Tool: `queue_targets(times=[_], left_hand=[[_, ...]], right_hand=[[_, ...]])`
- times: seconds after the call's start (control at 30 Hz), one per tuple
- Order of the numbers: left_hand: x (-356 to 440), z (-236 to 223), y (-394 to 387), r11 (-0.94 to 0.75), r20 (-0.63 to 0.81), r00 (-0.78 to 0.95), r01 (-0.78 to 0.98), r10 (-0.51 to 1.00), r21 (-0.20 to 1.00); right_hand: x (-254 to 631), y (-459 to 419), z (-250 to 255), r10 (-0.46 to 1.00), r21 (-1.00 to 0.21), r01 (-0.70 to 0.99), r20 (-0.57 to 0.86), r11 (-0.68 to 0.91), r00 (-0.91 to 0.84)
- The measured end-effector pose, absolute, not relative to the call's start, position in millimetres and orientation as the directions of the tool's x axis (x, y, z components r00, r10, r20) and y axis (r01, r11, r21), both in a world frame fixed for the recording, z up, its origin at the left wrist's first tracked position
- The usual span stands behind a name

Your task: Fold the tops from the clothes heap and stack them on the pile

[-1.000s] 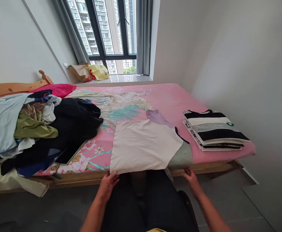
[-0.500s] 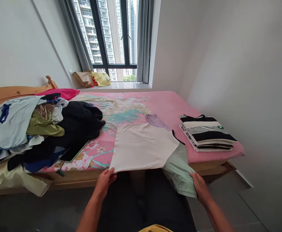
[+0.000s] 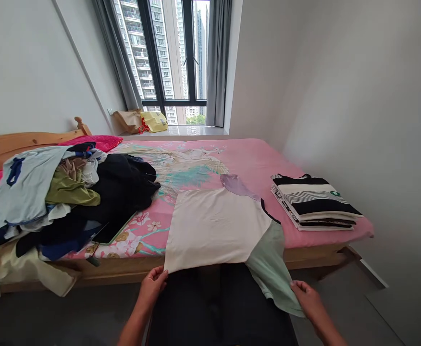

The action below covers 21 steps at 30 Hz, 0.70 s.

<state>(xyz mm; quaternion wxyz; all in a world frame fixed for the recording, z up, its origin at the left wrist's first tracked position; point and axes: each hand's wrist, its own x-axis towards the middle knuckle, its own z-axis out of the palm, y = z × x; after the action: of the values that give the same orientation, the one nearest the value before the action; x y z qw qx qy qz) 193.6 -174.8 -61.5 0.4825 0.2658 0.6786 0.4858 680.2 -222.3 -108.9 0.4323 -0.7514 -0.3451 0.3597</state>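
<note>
A cream T-shirt (image 3: 217, 226) with one green sleeve, one purple sleeve and a black neckband lies spread over the bed's front edge, its collar to the right. My left hand (image 3: 153, 283) pinches the near corner of its hem. The green sleeve (image 3: 271, 264) hangs below the edge, and my right hand (image 3: 306, 295) grips its outer end between thumb and fingers. On the far side, the purple sleeve (image 3: 237, 185) rests flat on the sheet.
Left on the bed is a heap of loose clothes (image 3: 124, 187), with a phone (image 3: 111, 233) at its front. Folded striped shirts (image 3: 315, 199) are stacked at the right. Paper and yellow bags (image 3: 154, 121) stand on the windowsill. The wooden bed frame (image 3: 124, 271) runs along the front.
Both hands have moved down and toward me, drawing the near side of the T-shirt and its green sleeve further over the bed edge. The view has shifted slightly.
</note>
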Motion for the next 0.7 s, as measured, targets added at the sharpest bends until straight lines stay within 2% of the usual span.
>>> queue_targets(times=[0.1,0.2,0.23,0.33,0.43,0.5,0.53,0.6,0.7], left_hand=[[189.3,-60.5,-175.9,0.289,-0.163,-0.54,0.156,0.826,0.945],[200.9,-45.8,-165.2,0.167,0.054,-0.512,0.375,0.857,0.912],[210.0,-39.7,-157.9,0.104,0.112,-0.456,0.423,0.883,0.9],[250.2,-25.5,-127.3,-0.091,0.224,-0.211,0.503,0.952,0.86],[293.3,-23.2,-92.7,-0.235,0.25,0.043,0.522,0.967,0.82],[311.5,-26.6,-73.0,-0.299,0.244,0.173,0.541,0.954,0.786],[315.9,-28.8,-64.7,-0.316,0.229,0.222,0.569,0.948,0.759],[315.6,-32.9,-51.5,-0.319,0.17,0.281,0.663,0.944,0.677],[303.9,-38.4,-39.3,-0.303,0.088,0.302,0.804,0.949,0.512]], right_hand=[[683.9,-205.4,-100.3,0.775,-0.914,0.263,-0.083,-0.31,0.627],[662.6,-179.4,-62.1,0.817,-0.903,0.385,0.074,-0.189,0.572],[648.5,-169.5,-46.7,0.866,-0.89,0.426,0.078,-0.163,0.494],[593.4,-137.0,-9.8,0.973,-0.846,0.53,0.165,0.057,0.16],[548.2,-99.7,-1.0,0.953,-0.696,0.65,0.236,0.304,-0.193],[542.6,-71.6,-8.7,0.91,-0.563,0.719,0.179,0.407,-0.375],[549.1,-56.9,-14.5,0.905,-0.495,0.766,0.117,0.411,-0.41],[577.1,-28.2,-26.2,0.945,-0.355,0.886,-0.021,0.298,-0.326],[627.8,4.8,-36.2,0.993,-0.18,0.983,-0.119,-0.048,0.026]])
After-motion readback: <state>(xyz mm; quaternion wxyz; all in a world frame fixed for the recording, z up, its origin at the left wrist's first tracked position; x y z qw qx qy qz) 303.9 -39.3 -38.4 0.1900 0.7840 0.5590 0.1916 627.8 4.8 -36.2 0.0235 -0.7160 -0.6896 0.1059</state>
